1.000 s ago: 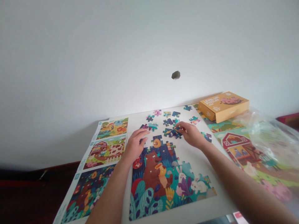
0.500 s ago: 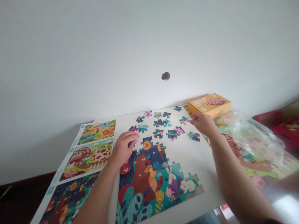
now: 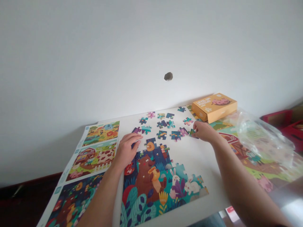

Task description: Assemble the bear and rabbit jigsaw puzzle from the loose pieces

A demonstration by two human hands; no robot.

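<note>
My right hand (image 3: 203, 131) pinches a green and dark blue puzzle piece (image 3: 192, 133) at the right side of the loose pieces, its fingers covering part of it. My left hand (image 3: 129, 147) rests at the upper left edge of the partly assembled jigsaw puzzle (image 3: 151, 183), fingers stretched out and thumb apart. A bit of dark blue shows between that thumb and the fingers; I cannot make out whether it is a separate piece. The joined part pictures a brown bear with a honey pot and white rabbits. Beyond it lie several loose pieces, among them a purple one (image 3: 183, 131) and a pink-teal one (image 3: 188, 121).
A reference sheet (image 3: 94, 156) with three pictures lies left on the white table (image 3: 201, 164). To the right are an orange puzzle box (image 3: 216, 105), a farm picture (image 3: 262, 171) and a clear plastic bag (image 3: 265, 135). The wall (image 3: 118, 63) with a hole stands behind.
My right hand has moved from beside the pink-teal piece towards me, onto the green and dark blue piece. My left hand stays in place. The view has shifted slightly.
</note>
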